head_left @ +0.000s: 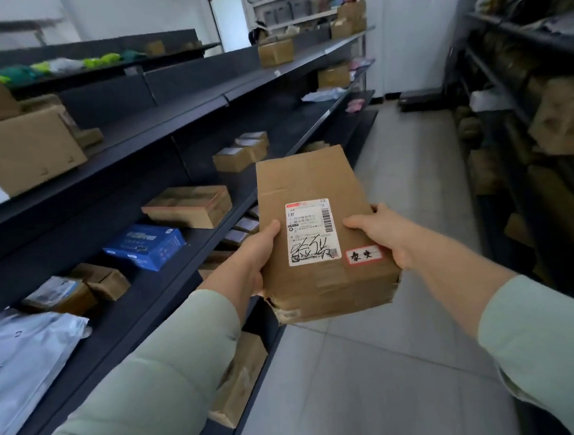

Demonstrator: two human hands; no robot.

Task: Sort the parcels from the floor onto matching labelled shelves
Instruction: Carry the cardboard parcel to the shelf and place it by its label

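Dark shelves (158, 165) with a blue box (145, 245) run along the left, then the left hand (251, 261) and right hand (383, 233), fingers clamped on a labelled brown parcel's (318, 235) edges, hold it above the tiled aisle floor (410, 362).

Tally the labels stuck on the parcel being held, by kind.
white printed shipping label: 1
small red-bordered handwritten sticker: 1
Total: 2
Both sit on the top face of the cardboard parcel, which the left hand and right hand grip at its sides.
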